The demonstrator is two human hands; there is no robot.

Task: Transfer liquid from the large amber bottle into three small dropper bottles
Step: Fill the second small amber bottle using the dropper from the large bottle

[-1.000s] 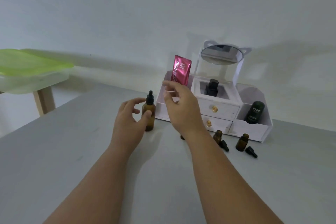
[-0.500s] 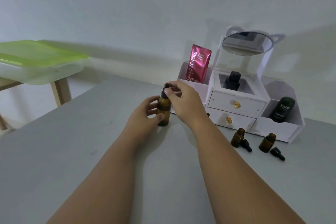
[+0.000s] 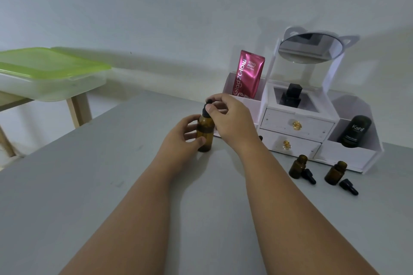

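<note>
The large amber bottle (image 3: 205, 131) stands upright on the grey table (image 3: 89, 185), near its middle. My left hand (image 3: 183, 138) wraps around the bottle's body. My right hand (image 3: 230, 118) pinches its black dropper cap (image 3: 206, 110) from above. Two small amber dropper bottles (image 3: 297, 166) (image 3: 335, 173) stand open at the right, in front of the white organiser. A black dropper cap (image 3: 309, 176) (image 3: 348, 186) lies beside each. A third small bottle is mostly hidden behind my right wrist.
A white organiser (image 3: 295, 125) with two drawers, a round mirror, a pink sachet (image 3: 248, 73), a black bottle and a dark tube (image 3: 355, 130) stands at the back right against the wall. A clear box with a green lid (image 3: 49, 67) sits on a wooden stand at the left.
Both hands closed in on the large amber bottle: the left took hold of its body, the right came down onto the cap. The camera view shifted left, so the organiser sits further right.
</note>
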